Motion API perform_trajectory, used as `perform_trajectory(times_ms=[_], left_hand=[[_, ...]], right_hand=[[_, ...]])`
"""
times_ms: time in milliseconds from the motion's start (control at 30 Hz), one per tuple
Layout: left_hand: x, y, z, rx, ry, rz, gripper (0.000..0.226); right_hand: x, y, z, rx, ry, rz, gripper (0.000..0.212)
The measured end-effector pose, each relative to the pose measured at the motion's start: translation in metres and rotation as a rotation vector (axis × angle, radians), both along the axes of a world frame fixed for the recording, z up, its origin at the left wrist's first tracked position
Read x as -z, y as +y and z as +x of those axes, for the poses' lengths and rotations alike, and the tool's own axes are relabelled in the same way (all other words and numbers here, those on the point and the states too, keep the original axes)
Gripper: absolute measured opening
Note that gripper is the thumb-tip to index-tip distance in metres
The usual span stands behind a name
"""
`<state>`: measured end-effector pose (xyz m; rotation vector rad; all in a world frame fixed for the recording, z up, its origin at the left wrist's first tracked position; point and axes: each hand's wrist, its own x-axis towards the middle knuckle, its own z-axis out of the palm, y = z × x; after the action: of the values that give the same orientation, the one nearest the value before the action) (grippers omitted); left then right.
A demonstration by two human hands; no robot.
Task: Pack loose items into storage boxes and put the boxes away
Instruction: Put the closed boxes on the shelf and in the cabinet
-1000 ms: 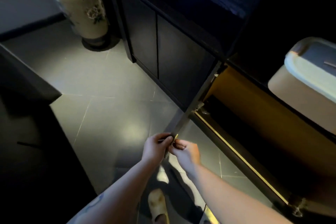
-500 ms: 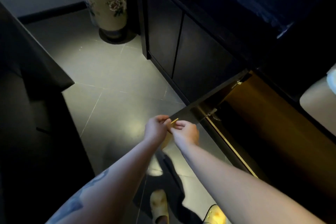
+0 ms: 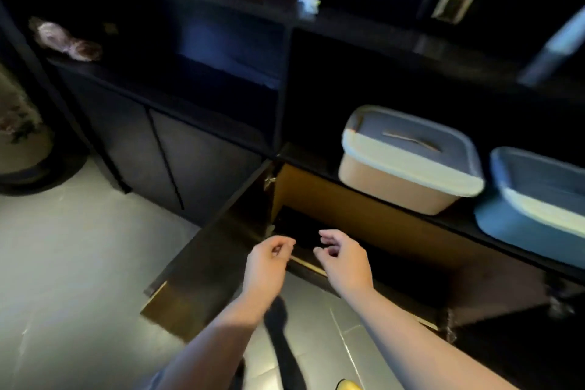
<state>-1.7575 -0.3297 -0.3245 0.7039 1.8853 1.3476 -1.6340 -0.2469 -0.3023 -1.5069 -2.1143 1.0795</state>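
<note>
Both hands hover before the open lower cabinet (image 3: 364, 231): left hand (image 3: 269, 263) and right hand (image 3: 345, 260), fingers loosely curled, each grip empty. The beige storage box (image 3: 408, 165) and blue storage box (image 3: 535, 203) sit on the shelf above, right. Risk: the swung-out cabinet door (image 3: 215, 250) may catch a lowered box.

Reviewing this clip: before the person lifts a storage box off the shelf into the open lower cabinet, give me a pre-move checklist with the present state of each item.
1. Cabinet door swung open: ok.
2. Left hand holds nothing, fingers loosely curled: ok.
3. Right hand holds nothing: ok.
4. Beige storage box lidded, on the shelf above the open cabinet: ok.
5. Blue storage box lidded, beside the beige one: ok.
6. Room inside the lower compartment: cannot tell, the interior is too dark.
</note>
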Motion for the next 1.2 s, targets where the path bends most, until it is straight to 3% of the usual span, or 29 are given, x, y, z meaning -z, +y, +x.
perform_trajectory(times_ms=[133, 300, 600, 767, 933, 1100, 1200], left_hand=[[-0.026, 0.068, 0.04, 0.199, 0.102, 0.033, 0.016], [-0.054, 0.138, 0.075, 0.329, 0.225, 0.05, 0.02], [-0.088, 0.228, 0.062, 0.106, 0.562, 0.166, 0.019], [-0.086, 0.261, 0.021, 0.078, 0.642, 0.054, 0.018], [-0.089, 0.284, -0.01, 0.157, 0.571, -0.003, 0.023], [-0.079, 0.297, -0.034, 0.183, 0.528, -0.052, 0.023], [-0.075, 0.307, -0.043, 0.178, 0.327, -0.072, 0.036]], right_hand=[[-0.029, 0.039, 0.074, 0.106, -0.107, 0.122, 0.033], [-0.05, 0.091, 0.131, 0.237, -0.075, 0.196, 0.035], [-0.061, 0.2, 0.154, 0.235, 0.022, 0.325, 0.034], [-0.062, 0.24, 0.153, 0.246, -0.062, 0.249, 0.055], [-0.055, 0.265, 0.156, 0.318, -0.035, 0.091, 0.067], [-0.052, 0.273, 0.153, 0.407, 0.2, -0.014, 0.067], [-0.046, 0.279, 0.148, 0.495, 0.283, -0.072, 0.07]])
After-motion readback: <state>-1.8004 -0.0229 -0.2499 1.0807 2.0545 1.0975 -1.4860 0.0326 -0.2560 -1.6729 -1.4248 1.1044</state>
